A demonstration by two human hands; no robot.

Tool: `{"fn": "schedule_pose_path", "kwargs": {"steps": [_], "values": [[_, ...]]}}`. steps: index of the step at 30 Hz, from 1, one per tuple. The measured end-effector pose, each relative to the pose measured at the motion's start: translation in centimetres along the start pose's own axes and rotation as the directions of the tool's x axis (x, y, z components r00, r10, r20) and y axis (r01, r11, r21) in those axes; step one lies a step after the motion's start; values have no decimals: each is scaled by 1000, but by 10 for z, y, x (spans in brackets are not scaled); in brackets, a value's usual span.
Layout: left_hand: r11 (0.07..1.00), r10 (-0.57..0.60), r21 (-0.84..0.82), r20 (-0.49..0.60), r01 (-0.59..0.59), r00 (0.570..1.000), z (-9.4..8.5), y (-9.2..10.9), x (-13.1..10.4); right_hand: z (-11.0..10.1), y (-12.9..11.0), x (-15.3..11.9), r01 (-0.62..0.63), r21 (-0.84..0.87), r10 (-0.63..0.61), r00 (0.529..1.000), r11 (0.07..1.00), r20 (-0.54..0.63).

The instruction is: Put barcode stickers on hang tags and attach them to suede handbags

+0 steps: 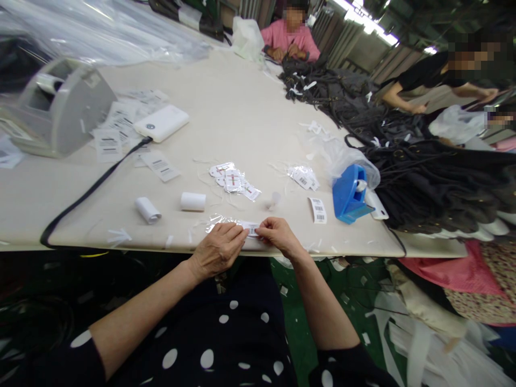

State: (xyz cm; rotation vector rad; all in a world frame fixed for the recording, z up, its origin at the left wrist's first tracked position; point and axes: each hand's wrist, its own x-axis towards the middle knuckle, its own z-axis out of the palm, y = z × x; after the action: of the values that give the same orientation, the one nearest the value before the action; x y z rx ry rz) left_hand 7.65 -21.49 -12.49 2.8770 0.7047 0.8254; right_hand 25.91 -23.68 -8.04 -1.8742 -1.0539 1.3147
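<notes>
Two hands meet over a small barcoded tag (252, 230) at the table's (242, 113) near edge.
From where I stand, the right hand (280, 235) has its grip pinching the tag's right end; the left hand (223, 244) covers the other end, and whether its fingers pinch or merely press, I can't tell. I'd keep the piece flat and square, fingertips off the bars. Its print is too small to read, and the shiny stuff (220, 219) beyond the left knuckles is partly hidden.
</notes>
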Motion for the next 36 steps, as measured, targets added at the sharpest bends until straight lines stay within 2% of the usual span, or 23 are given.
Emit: {"fn": "schedule_pose_path", "kwargs": {"steps": [3, 5, 9, 12, 15, 16, 18, 19, 21, 23, 26, 31, 36], "values": [[1000, -8, 22, 37, 7, 999, -2, 2, 2, 1, 0, 0, 23, -100, -25, 999, 995, -19], [999, -9, 31, 53, 7, 999, -3, 3, 4, 3, -1, -1, 43, -255, -58, 997, 966, -53], [999, -4, 40, 79, 1, 997, -5, 4, 6, 7, -2, -1, 74, -577, -180, 975, 813, -129], [999, -3, 48, 84, -1, 996, -5, 4, 6, 7, -2, -2, 51, -690, -211, 966, 722, -149], [999, 1, 45, 81, -5, 997, -4, 3, 6, 6, 0, -8, 14, -722, -209, 961, 692, -182], [999, 1, 44, 78, -5, 997, -4, 3, 6, 7, 2, -11, 16, -726, -242, 948, 687, -208], [999, 4, 46, 84, -7, 996, -4, 3, 5, 12, 8, -20, 93, -751, -390, 892, 654, -229], [999, 4, 47, 91, -8, 996, -4, 3, 5, 16, 12, -24, 168, -770, -484, 852, 616, -202], [999, -1, 42, 104, -3, 995, -5, 3, 6, 25, 23, -33, 320, -801, -635, 767, 506, -95], [1000, -8, 27, 107, 5, 994, -6, 4, 6, 33, 33, -39, 391, -822, -693, 721, 415, -6], [1000, -6, 4, 95, 6, 995, -7, 4, 6, 37, 45, -41, 351, -863, -701, 713, 364, -6], [1000, -7, 8, 89, 6, 996, -7, 4, 6, 40, 46, -37, 287, -880, -700, 711, 379, -69], [1000, -8, 16, 113, 6, 994, -7, 4, 6, 40, 49, -41, 339, -887, -709, 705, 314, 19]]}}
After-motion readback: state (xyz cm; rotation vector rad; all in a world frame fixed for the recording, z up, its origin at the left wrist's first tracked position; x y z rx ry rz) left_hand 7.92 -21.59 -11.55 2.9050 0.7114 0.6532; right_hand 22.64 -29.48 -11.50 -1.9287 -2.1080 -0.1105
